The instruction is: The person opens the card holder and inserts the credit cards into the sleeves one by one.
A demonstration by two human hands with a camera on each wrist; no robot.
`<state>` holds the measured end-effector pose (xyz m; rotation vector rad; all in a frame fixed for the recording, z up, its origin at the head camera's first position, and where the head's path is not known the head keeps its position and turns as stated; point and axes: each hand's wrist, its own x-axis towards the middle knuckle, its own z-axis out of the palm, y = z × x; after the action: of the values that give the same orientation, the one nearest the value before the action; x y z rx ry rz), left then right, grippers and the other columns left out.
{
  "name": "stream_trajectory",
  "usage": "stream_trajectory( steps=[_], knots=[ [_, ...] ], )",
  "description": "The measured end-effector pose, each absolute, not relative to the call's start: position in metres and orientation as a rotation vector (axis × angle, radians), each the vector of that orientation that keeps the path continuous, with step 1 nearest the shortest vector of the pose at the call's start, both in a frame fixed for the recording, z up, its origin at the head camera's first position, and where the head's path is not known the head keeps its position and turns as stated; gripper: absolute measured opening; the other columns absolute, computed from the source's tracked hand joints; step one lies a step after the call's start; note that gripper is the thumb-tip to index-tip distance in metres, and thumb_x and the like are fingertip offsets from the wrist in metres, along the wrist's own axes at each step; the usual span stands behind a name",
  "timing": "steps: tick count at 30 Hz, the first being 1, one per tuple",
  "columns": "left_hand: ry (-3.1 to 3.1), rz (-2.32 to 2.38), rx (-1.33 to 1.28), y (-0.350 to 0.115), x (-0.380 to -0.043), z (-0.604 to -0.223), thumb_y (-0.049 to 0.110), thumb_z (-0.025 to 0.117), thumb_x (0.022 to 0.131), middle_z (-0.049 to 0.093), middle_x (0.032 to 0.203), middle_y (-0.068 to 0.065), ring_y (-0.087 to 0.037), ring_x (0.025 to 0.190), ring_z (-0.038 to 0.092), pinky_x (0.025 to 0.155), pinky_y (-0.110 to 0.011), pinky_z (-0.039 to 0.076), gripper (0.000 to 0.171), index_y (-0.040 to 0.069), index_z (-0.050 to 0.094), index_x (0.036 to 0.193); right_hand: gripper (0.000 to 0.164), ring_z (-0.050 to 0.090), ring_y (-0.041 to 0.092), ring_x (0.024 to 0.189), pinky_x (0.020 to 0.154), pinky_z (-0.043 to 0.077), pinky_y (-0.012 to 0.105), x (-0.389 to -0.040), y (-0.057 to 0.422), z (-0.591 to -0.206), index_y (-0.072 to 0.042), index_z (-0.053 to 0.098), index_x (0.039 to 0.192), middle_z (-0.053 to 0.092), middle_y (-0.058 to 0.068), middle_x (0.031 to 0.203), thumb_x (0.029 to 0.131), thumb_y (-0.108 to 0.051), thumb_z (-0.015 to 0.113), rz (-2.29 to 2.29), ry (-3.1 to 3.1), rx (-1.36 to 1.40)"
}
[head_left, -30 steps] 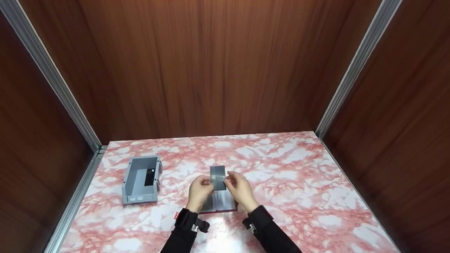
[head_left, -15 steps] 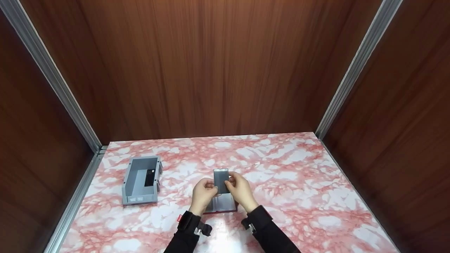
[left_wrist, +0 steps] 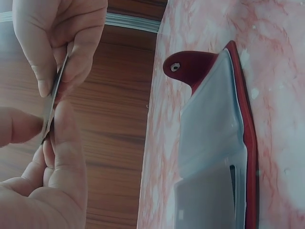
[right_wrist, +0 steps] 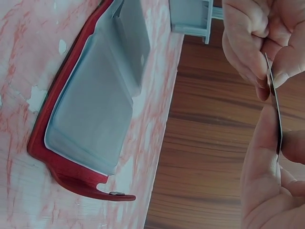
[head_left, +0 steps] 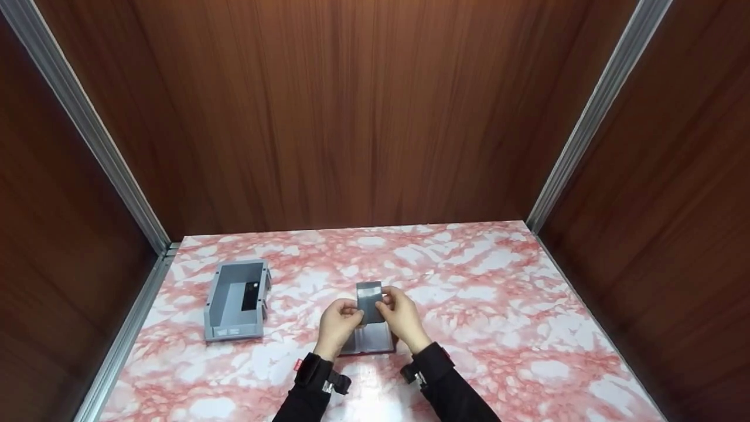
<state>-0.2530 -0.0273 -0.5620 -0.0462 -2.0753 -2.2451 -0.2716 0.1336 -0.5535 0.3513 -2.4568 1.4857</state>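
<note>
Both hands hold up a thin dark grey card [head_left: 369,303] above an open red card holder [head_left: 375,338]. My left hand [head_left: 338,323] pinches the card's lower left side between thumb and fingers. On its right edge, the thumb and fingers of my right hand [head_left: 404,316] pinch it too. Seen edge-on in the left wrist view, the card [left_wrist: 53,98] is a thin strip between the fingertips. Clear plastic sleeves [right_wrist: 93,107] fill the holder, and a red flap [left_wrist: 190,67] with a metal snap sticks out from it. The wrists partly cover the holder in the head view.
A grey plastic bin [head_left: 225,299] stands on the left of the table, with a flat black piece [head_left: 250,296] inside. The red and white marbled table [head_left: 498,328] is walled by brown wood panels [head_left: 351,117] with metal posts at the corners.
The card and my left hand have shifted slightly right and nearer to me. The right fingers have closed in on the card's edge. In the last half second only the glare on the card differs.
</note>
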Motion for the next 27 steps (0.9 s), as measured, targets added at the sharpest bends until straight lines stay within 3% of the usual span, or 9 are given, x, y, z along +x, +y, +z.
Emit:
stream_trajectory(
  steps=[7,14,21,27],
  knots=[
    [-2.087,-2.147,0.02,-0.039,-0.26,-0.577,-0.001,0.066,0.086,0.061,0.08,-0.011,-0.019,0.066,0.066,0.064,-0.03,0.058,0.021,-0.013,0.062,0.102,0.027,0.06,0.015,0.074,0.067,0.051,0.028,-0.274,0.136,-0.558,0.006,0.063,0.113,0.063,0.006,0.083,0.088,0.0,0.07,1.452,-2.442,0.361],
    [-2.2,-1.936,0.112,-0.057,-0.265,-0.585,0.002,0.066,0.083,0.065,0.081,-0.011,-0.026,0.067,0.069,0.061,-0.027,0.056,0.024,-0.012,0.065,0.103,0.027,0.059,0.016,0.074,0.068,0.051,0.029,-0.275,0.138,-0.567,0.007,0.061,0.112,0.061,0.005,0.082,0.088,-0.001,0.069,1.386,-2.484,0.375],
    [-2.286,-1.753,0.15,-0.069,-0.27,-0.594,0.004,0.069,0.082,0.065,0.078,-0.008,-0.015,0.063,0.065,0.06,-0.028,0.056,0.022,-0.009,0.067,0.099,0.025,0.056,0.014,0.071,0.067,0.05,0.03,-0.276,0.136,-0.578,0.007,0.061,0.109,0.059,0.003,0.08,0.087,0.0,0.07,1.315,-2.535,0.367],
    [-2.395,-1.544,0.141,-0.077,-0.271,-0.604,0.006,0.072,0.078,0.068,0.076,-0.007,-0.018,0.067,0.064,0.066,-0.034,0.053,0.019,-0.006,0.069,0.093,0.023,0.051,0.011,0.067,0.065,0.049,0.031,-0.275,0.132,-0.583,0.006,0.061,0.105,0.055,0.0,0.076,0.085,0.0,0.07,1.254,-2.568,0.372]
  ],
)
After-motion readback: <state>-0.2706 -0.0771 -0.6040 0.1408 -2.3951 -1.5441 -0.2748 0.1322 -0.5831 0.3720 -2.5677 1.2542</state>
